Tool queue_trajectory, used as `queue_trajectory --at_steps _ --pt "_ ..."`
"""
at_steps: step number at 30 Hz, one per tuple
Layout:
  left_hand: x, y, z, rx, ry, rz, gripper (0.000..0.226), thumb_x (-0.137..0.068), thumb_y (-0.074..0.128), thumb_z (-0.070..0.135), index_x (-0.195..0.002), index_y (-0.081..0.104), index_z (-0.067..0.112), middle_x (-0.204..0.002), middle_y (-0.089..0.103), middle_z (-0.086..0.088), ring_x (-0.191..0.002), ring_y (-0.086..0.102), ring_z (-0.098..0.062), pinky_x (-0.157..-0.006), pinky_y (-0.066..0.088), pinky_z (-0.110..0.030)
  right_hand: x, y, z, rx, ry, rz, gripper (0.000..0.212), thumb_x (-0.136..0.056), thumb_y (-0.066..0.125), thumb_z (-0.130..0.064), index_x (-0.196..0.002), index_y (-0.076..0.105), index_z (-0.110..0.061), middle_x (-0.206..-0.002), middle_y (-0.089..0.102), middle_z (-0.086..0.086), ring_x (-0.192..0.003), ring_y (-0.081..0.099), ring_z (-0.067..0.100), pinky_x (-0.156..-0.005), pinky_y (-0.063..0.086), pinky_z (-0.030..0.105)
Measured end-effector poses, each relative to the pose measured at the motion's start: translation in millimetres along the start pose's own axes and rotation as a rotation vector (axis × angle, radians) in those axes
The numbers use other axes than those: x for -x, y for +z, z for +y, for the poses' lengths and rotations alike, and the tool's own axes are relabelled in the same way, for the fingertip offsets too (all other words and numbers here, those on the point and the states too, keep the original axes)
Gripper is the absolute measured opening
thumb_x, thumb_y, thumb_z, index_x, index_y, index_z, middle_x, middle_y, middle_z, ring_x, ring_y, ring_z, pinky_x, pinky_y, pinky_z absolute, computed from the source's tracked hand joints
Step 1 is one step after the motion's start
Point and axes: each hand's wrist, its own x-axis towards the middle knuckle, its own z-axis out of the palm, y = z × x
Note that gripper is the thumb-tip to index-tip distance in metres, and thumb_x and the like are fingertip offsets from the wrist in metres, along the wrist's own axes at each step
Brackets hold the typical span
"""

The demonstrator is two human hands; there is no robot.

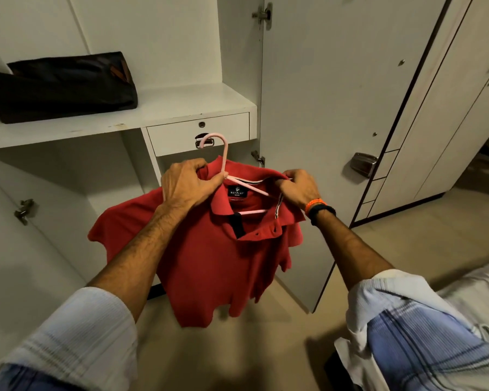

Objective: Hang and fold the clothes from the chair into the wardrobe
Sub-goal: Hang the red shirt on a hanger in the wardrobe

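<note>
Open wardrobe (237, 52), shelf (181, 103) above the fingers. Red polo (209, 263) is held on a pink hanger (223, 153): left hand (189, 184) clamped at the hook base, right hand (299, 187) pinched on the collar. Risk: the right shoulder may slip off if the collar is released early. Drawer (175, 134) just behind the hook; dark bag (62, 86) well left.
</note>
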Motion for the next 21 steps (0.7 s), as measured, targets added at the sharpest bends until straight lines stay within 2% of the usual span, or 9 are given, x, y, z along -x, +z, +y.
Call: queue_trajectory --at_steps 2,5,7,9,11,14,16,18,21 --pt "4.9 3.0 6.2 -0.009 0.006 -0.026 0.056 -0.075 0.068 0.068 -0.056 0.044 0.021 -0.048 0.043 0.004 -0.055 0.047 -0.020 -0.059 0.031 -0.028 -1.5 5.9 -15.5 -0.053 0.000 -0.011 0.021 -0.083 0.057 -0.020 -0.071 0.065 -0.006 -0.067 0.059 0.005 -0.069 0.051 0.024 -0.055 0.037 0.029" --pt "12.2 9.9 14.0 -0.010 0.020 -0.084 0.057 -0.074 0.068 0.069 -0.053 0.039 0.024 -0.048 0.042 0.005 -0.057 0.050 -0.022 -0.058 0.029 -0.028 -8.4 16.0 -34.5 -0.022 0.022 -0.119 0.028 -0.083 0.054 -0.018 -0.090 0.069 0.005 -0.078 0.065 0.010 -0.072 0.053 0.024 -0.063 0.042 0.032" --pt "16.2 14.8 16.5 -0.006 0.027 -0.106 0.055 -0.074 0.066 0.070 -0.054 0.042 0.026 -0.049 0.045 0.006 -0.060 0.054 -0.024 -0.058 0.030 -0.028 -14.6 20.4 -43.2 -0.009 0.021 -0.149 0.030 -0.082 0.054 -0.018 -0.094 0.069 0.005 -0.087 0.070 0.015 -0.074 0.055 0.024 -0.066 0.048 0.038" --pt "19.9 19.3 17.9 0.014 0.023 -0.105 0.051 -0.074 0.068 0.070 -0.057 0.049 0.026 -0.052 0.050 0.004 -0.064 0.058 -0.025 -0.058 0.032 -0.029 -16.7 20.7 -49.8 -0.063 0.003 -0.095 0.029 -0.083 0.056 -0.021 -0.092 0.071 0.003 -0.089 0.071 0.015 -0.077 0.058 0.024 -0.076 0.053 0.043" --pt "21.3 21.0 18.9 0.041 -0.005 -0.096 0.051 -0.073 0.069 0.070 -0.057 0.049 0.026 -0.052 0.050 0.004 -0.062 0.055 -0.023 -0.058 0.032 -0.029 -14.3 17.2 -50.0 -0.159 -0.024 -0.102 0.026 -0.082 0.059 -0.028 -0.081 0.072 -0.005 -0.079 0.066 0.007 -0.077 0.057 0.023 -0.075 0.050 0.042" --pt "19.6 24.2 15.8 0.132 -0.056 -0.084 0.053 -0.073 0.072 0.067 -0.055 0.049 0.023 -0.047 0.038 0.007 -0.052 0.040 -0.015 -0.053 0.027 -0.029 -7.0 15.9 -30.8 -0.254 -0.112 -0.358 0.022 -0.069 0.052 -0.028 -0.072 0.064 -0.010 -0.076 0.056 0.013 -0.076 0.047 0.023 -0.069 0.041 0.038" --pt "19.3 27.7 12.3 0.185 -0.059 -0.079 0.050 -0.072 0.073 0.065 -0.055 0.052 0.023 -0.047 0.039 0.006 -0.048 0.038 -0.011 -0.050 0.026 -0.029 -1.5 14.0 -13.1 -0.284 -0.154 -0.505 0.030 -0.072 0.053 -0.010 -0.093 0.074 -0.016 -0.091 0.069 0.015 -0.082 0.058 0.018 -0.074 0.046 0.031" --pt "19.8 32.5 9.5 0.200 -0.058 -0.083 0.046 -0.072 0.073 0.064 -0.062 0.060 0.021 -0.050 0.044 0.006 -0.048 0.039 -0.010 -0.048 0.026 -0.027 2.2 11.7 -1.5 -0.234 -0.241 -0.548 0.046 -0.083 0.056 0.010 -0.116 0.071 -0.018 -0.108 0.073 0.000 -0.091 0.066 0.001 -0.086 0.050 0.019" --pt "20.7 40.4 7.7 0.225 -0.046 -0.096 0.057 -0.073 0.071 0.066 -0.063 0.059 0.012 -0.052 0.045 0.000 -0.050 0.035 -0.013 -0.048 0.028 -0.029 1.6 18.7 6.2 -0.084 -0.335 -0.468 0.026 -0.086 0.071 -0.005 -0.111 0.074 -0.013 -0.102 0.075 -0.002 -0.087 0.067 0.005 -0.089 0.055 0.030"
